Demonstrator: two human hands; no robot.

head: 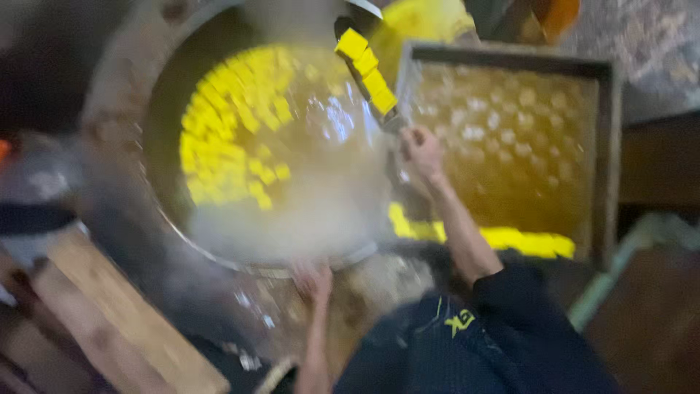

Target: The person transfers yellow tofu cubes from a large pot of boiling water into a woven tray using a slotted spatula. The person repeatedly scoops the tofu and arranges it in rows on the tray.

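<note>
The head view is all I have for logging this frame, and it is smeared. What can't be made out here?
- Right hand: motion blur hides its grip on the utensil carrying yellow cubes.
- Left hand: blurred at the big pan's rim; contact unclear.
- Pan contents: steam veils the near half; cubes merge.
- Tray: its liquid is too blurred to identify.
- Plank: cut off by the bottom edge.

Stone hearth [131, 66] carries big round wok [219, 252], rim set into it, murky liquid and yellow cubes [226, 124] inside. Just right of wok, rectangular dark-framed tray [609, 146] holds brownish liquid; yellow strip [525, 241] along its near edge. Wooden plank [124, 314] lies slanted at lower left, near wok. View blurred, steamy.
</note>
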